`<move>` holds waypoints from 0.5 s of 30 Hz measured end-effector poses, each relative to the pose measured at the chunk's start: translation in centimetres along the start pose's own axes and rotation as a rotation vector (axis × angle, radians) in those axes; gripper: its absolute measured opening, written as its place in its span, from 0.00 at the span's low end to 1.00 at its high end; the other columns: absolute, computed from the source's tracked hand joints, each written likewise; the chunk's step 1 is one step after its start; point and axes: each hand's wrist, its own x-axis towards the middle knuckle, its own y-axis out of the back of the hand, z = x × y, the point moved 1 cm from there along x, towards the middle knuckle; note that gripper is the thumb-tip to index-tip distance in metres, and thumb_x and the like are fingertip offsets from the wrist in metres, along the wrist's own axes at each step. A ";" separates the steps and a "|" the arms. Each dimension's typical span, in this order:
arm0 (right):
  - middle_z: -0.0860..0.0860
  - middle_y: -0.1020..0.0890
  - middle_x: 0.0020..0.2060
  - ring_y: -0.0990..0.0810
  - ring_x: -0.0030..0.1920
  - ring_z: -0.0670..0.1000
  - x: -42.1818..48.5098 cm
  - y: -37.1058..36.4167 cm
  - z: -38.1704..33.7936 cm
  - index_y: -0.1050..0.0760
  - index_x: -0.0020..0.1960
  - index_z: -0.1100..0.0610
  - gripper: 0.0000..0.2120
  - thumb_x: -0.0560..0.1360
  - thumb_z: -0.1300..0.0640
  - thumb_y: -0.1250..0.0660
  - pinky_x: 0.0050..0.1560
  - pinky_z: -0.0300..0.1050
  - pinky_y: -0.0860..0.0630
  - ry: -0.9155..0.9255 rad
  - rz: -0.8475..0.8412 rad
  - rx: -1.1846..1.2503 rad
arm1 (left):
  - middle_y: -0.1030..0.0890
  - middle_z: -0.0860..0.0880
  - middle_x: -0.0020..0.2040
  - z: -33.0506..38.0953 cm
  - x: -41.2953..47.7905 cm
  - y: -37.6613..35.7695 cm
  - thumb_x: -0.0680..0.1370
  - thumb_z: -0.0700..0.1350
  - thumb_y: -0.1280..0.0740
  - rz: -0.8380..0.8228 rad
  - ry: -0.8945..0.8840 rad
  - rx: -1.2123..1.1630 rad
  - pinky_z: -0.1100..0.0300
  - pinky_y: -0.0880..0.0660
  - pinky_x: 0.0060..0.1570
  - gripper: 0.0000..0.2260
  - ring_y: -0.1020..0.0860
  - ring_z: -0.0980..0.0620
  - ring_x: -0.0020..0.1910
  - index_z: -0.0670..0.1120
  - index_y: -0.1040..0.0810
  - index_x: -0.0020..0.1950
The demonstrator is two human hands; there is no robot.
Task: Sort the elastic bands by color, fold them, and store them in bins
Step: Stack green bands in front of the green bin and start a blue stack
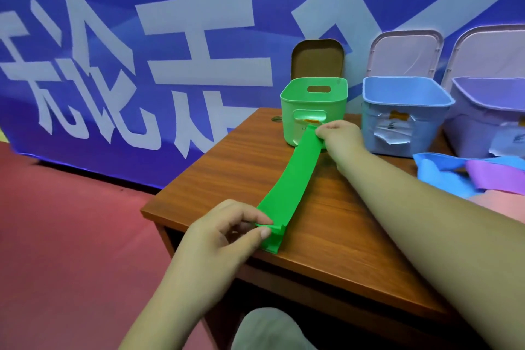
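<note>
Green elastic band (287, 185), near end: pinched between thumb and fingertips of left hand (224, 233) at the front edge of the wooden table (341, 224). Far end: pinched by curled fingers of right hand (339, 133), just in front of green bin (314, 111). Band spans the tabletop between both hands. Blue bin (403, 116) and purple bin (483, 122) stand right of the green one. Loose bands (443, 179) heaped at right.

Bare left forearm (176, 287) at the lower centre of the frame, bare right forearm (426, 207) from the right edge, left grip (227, 233) with short plain nails, right grip (339, 133) at centre right, knee (270, 329) in pale grey-green cloth at bottom centre
</note>
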 end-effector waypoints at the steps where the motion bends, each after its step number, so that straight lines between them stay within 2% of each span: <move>1: 0.49 0.14 0.41 0.15 0.49 0.56 0.1 -0.5 0.2 0.17 0.38 0.50 0.05 0.72 0.54 0.25 0.55 0.54 0.17 0.000 -0.008 -0.015 | 0.16 0.53 0.48 -0.1 0.0 0.1 0.77 0.41 0.23 -0.005 -0.024 0.018 0.67 0.26 0.50 0.08 0.18 0.50 0.50 0.55 0.13 0.48; 5: 0.49 0.13 0.45 0.16 0.50 0.54 0.1 -1.8 1.1 0.16 0.39 0.49 0.05 0.74 0.53 0.25 0.57 0.51 0.19 0.009 -0.025 -0.083 | 0.18 0.54 0.52 -0.8 0.0 0.4 0.76 0.41 0.23 -0.015 -0.083 0.063 0.66 0.25 0.48 0.10 0.18 0.46 0.49 0.58 0.13 0.48; 9: 0.45 0.15 0.45 0.17 0.50 0.51 -0.1 -2.3 1.9 0.15 0.45 0.49 0.05 0.76 0.50 0.29 0.51 0.47 0.21 0.051 -0.018 -0.207 | 0.20 0.54 0.53 -1.5 -0.1 0.6 0.75 0.42 0.22 -0.037 -0.099 0.119 0.69 0.26 0.49 0.10 0.19 0.49 0.53 0.59 0.13 0.48; 12: 0.44 0.15 0.47 0.19 0.51 0.50 -0.1 -2.6 2.2 0.16 0.46 0.49 0.06 0.76 0.50 0.31 0.52 0.47 0.23 0.099 -0.004 -0.259 | 0.20 0.54 0.53 -2.0 -0.2 0.8 0.75 0.42 0.22 -0.040 -0.080 0.113 0.67 0.25 0.48 0.10 0.20 0.49 0.51 0.59 0.13 0.49; 15: 0.45 0.15 0.47 0.18 0.52 0.52 0.1 -2.6 2.1 0.16 0.47 0.49 0.07 0.76 0.50 0.32 0.51 0.47 0.23 0.104 0.007 -0.325 | 0.20 0.55 0.53 -2.3 -0.2 0.7 0.75 0.41 0.21 -0.038 -0.091 0.133 0.70 0.27 0.48 0.11 0.20 0.51 0.53 0.58 0.12 0.49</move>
